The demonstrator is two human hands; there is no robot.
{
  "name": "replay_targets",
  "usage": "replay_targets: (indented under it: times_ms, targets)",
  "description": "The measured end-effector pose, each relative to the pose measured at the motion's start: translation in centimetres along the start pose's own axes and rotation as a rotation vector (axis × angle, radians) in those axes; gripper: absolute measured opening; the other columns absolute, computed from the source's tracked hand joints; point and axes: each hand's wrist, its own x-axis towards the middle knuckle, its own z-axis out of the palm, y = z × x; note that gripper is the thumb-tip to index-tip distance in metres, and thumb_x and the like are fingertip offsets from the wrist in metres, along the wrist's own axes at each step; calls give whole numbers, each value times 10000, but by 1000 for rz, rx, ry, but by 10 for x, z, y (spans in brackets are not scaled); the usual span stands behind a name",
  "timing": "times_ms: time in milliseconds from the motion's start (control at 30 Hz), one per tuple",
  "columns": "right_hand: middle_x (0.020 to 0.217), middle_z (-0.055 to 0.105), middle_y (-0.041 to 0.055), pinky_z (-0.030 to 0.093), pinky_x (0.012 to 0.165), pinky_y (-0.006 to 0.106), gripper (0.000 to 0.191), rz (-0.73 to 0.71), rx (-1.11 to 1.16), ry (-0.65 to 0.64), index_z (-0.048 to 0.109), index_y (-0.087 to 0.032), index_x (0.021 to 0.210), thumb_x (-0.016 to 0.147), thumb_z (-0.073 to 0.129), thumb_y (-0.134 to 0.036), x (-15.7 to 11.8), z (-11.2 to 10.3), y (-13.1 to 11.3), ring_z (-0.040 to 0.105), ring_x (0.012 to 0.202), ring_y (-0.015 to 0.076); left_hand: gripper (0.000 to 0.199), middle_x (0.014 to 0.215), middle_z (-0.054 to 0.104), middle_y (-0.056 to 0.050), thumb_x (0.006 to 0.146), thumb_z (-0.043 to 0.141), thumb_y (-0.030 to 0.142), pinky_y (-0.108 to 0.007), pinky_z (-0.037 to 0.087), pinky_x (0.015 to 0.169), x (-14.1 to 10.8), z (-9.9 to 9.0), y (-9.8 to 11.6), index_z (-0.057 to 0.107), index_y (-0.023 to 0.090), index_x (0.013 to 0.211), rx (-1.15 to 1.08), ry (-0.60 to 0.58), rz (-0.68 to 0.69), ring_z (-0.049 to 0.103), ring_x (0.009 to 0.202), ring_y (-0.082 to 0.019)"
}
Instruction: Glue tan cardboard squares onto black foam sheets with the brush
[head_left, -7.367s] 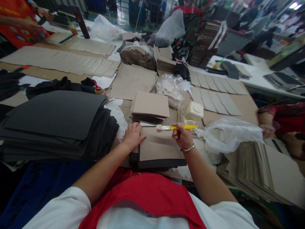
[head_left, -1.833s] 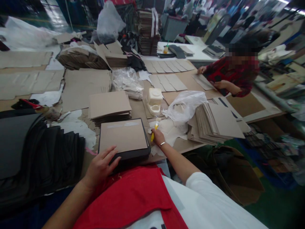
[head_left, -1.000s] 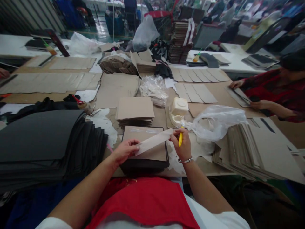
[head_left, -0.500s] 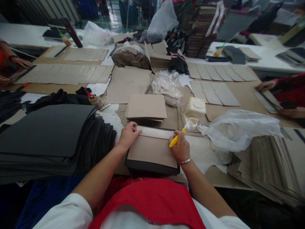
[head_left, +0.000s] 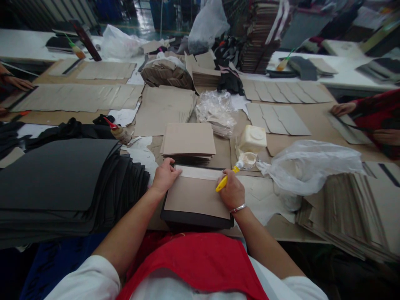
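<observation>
In front of me a beige board [head_left: 196, 198] lies on a stack of black sheets [head_left: 196, 222]. A pale white strip [head_left: 200, 173] runs along the board's far edge. My left hand [head_left: 164, 177] is closed at the strip's left end, thumb and fingers pinching it at the corner. My right hand [head_left: 233, 191] is wrapped round a yellow-handled paintbrush [head_left: 222, 183], its bristles pointing away to the right. The fingers of that hand also rest at the strip's right end; whether they grip it is hidden.
A stack of beige boards [head_left: 189, 139] stands just beyond. Behind my right hand sits a cream plastic container [head_left: 253, 138] with glue-like residue. Large dark sheets [head_left: 56, 175] are piled left; a clear plastic bag [head_left: 315, 166] lies right. Other people's hands [head_left: 343, 109] work at both sides.
The whole view has shifted slightly, so things appear a little further left. Both hands keep their hold at the strip's ends; the brush stays in my right hand.
</observation>
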Motion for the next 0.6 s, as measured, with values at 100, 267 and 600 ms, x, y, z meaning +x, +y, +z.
replay_targets:
  times_ms: [100,267,600]
  targets:
    - [760,631,52,388,612,279,239,21,-23,-14,517,-162,1064,849,457,-249,-1,2,-2,564,662,182,419,699,611,11,735,652,325,-267,422,674,-1,0,0,536,160,1102,45,3,6,597,691,-159]
    - [784,628,55,380,600,271,277,82,-76,-53,510,-170,1084,830,507,-279,2,-5,2,567,681,186,471,928,639,-92,794,602,344,-347,437,772,-10,-1,5,496,143,1207,328,126,191,595,871,-232]
    - [1198,582,124,427,917,379,327,-305,156,-145,508,-184,1094,808,403,-64,5,-6,-38,529,1095,222,297,1074,627,-165,868,383,102,-366,461,846,-27,16,15,628,85,1034,706,-182,768,572,989,-248]
